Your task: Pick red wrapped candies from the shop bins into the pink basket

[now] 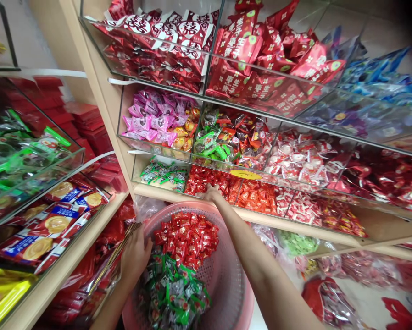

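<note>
My left hand (134, 256) grips the near-left rim of a round pink plastic basket (226, 275). The basket holds a heap of small red-wrapped candies (188, 238) and a pile of green-and-clear wrapped candies (173, 293). My right hand (211, 193) reaches forward over the basket into the lowest clear bin, fingers down among the red candies (206, 179) there. Its fingertips are buried in the sweets, so whether they hold any is hidden.
Clear acrylic bins (206, 82) on wooden shelves (295, 224) hold pink, green, red and white sweets. A side shelf on the left carries green packets (20, 151) and blue biscuit packs (54, 220). Bagged candy lies under the shelf at the right (330, 302).
</note>
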Available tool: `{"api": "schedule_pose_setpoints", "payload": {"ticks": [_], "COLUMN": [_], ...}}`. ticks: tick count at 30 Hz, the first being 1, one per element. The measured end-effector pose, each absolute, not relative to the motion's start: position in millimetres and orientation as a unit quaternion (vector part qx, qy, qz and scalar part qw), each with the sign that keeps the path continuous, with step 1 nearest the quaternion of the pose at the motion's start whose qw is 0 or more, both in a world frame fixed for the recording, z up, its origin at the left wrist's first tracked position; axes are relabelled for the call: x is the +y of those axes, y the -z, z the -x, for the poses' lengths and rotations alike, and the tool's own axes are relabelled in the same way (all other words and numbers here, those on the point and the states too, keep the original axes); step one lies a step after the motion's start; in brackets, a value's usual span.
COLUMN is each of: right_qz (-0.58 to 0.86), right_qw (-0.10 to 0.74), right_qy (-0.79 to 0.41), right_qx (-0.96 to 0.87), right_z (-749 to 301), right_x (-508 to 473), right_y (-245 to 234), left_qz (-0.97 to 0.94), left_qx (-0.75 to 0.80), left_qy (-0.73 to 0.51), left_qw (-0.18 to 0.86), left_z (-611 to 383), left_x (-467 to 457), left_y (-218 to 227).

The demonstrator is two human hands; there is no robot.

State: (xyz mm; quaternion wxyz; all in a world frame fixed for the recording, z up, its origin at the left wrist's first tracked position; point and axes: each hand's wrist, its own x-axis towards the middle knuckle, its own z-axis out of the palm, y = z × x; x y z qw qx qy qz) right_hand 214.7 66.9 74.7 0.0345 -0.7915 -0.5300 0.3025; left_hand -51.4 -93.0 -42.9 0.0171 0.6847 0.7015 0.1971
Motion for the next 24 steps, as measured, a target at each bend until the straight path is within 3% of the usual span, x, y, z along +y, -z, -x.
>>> {"api": "schedule_pose_setpoints", "payload": {"ticks": [12, 24], "right_qz": [0.776, 0.726], "right_qw": [0.043, 0.141], "right_qy": [-0.256, -0.318], "right_qx": [-0.575, -0.594], "right_z": [-223.8, -236.7], "right_x": [68.1, 78.1], "right_y": [-60.9, -39.3], "left_qz": [-0.68, -0.683], "left_qx": [0.705, 0.703], "left_qy": [-0.201, -0.197], "left_qw": [0.018, 0.006], "left_z": [50.5, 51.0], "left_x": [-92.3, -92.7], "left_y": [43.2, 43.4]}}
